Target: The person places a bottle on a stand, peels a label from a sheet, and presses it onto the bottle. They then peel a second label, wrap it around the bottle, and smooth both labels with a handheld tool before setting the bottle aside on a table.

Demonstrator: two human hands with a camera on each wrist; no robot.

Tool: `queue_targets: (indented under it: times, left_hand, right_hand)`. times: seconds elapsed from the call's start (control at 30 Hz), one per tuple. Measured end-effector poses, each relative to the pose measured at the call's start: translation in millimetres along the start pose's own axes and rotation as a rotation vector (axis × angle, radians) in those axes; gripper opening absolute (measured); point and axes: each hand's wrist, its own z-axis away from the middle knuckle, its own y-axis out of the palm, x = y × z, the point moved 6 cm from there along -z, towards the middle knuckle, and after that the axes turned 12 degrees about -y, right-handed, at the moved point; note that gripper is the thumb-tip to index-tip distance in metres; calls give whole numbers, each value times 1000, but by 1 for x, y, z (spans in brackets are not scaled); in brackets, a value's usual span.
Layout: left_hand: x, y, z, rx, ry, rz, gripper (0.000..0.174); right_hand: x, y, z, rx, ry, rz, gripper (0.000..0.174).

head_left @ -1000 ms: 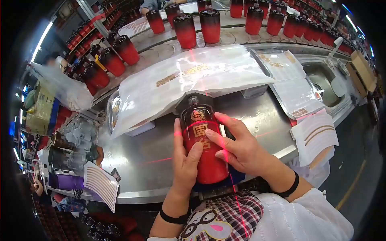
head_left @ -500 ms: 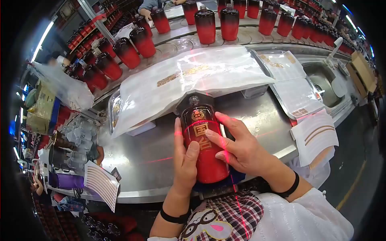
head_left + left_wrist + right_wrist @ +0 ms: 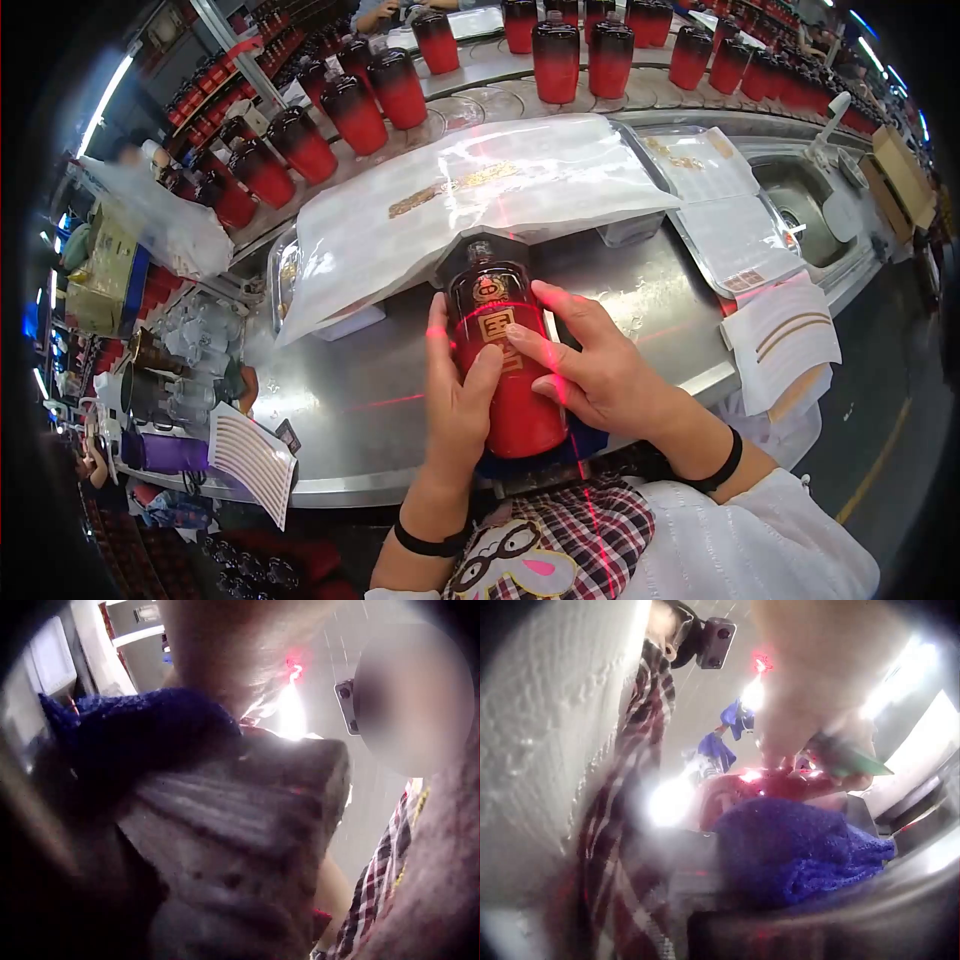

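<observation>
A glossy bottle (image 3: 525,400), black at the neck and red below, lies tilted with its neck away from me, gold emblem and characters on its front. My left hand (image 3: 459,400) holds its left side, fingers along the edge and thumb on the front by the lower gold character. With extended fingers, my right hand (image 3: 610,375) rests on the other side, one fingertip on the upper gold character and another at the right shoulder. A dark blue cloth (image 3: 802,851) lies under the bottle. In the right wrist view, a green pointed piece (image 3: 851,759) shows by the right fingers.
A white translucent sheet (image 3: 350,235) covers a tray beyond the bottle. Red-black bottles (image 3: 555,65) stand along the curved conveyor behind. Decal sheets lie at left (image 3: 252,460) and right (image 3: 785,335) on the steel table (image 3: 350,420). A sink (image 3: 800,195) is at far right.
The conveyor bottles have shifted rightward. Both hands keep nearly the same place on the bottle; the left thumb has moved slightly up over the lower gold character.
</observation>
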Motion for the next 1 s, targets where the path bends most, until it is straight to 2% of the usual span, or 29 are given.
queue_targets:
  times: [0.2,0.3,0.4,0.43,0.53,0.57,0.6,0.67,0.7,0.73,0.8,0.87,0.9,0.93,1.0]
  left_hand:
    - [5,-2,-4,-62,19,-62,71]
    - [4,-2,-4,-62,9,-45,70]
    - [2,2,-2,-54,-17,1,70]
    - [-2,4,-1,-52,-23,13,70]
    - [3,3,-4,-54,-17,-17,69]
    - [4,0,-4,-59,-10,-36,69]
    - [3,1,-3,-53,-32,-20,70]
    - [1,4,-2,-48,-72,18,70]
    - [2,0,-5,-68,-4,-61,71]
    - [6,-1,-4,-64,-23,-39,71]
    - [5,2,-3,-42,-57,2,73]
    - [-7,-1,6,-188,182,-335,73]
    - [-12,-1,12,-265,302,-502,73]
    - [-24,3,17,-221,415,-676,71]
    - [-50,10,31,-122,634,-1022,71]
  right_hand:
    - [1,-2,-2,12,4,4,55]
    - [-5,-11,-3,-105,34,5,49]
    - [-11,-33,-23,-193,113,-152,40]
    - [-10,-39,-40,-152,167,-160,30]
    - [-29,-20,-73,190,73,-94,26]
    - [-40,-19,-82,153,88,45,27]
    - [-48,-25,-91,155,212,153,24]
    - [-43,-32,-97,121,60,122,20]
    - [-41,-22,-97,222,75,-17,21]
    - [-38,-13,-94,319,97,-156,22]
    - [-54,-16,-86,125,117,52,24]
    - [-65,-34,-78,-117,165,148,24]
    - [-65,-38,-70,-100,344,-140,25]
    - [-66,-38,-60,-165,301,-204,27]
    - [-66,-32,-38,-202,483,-391,27]
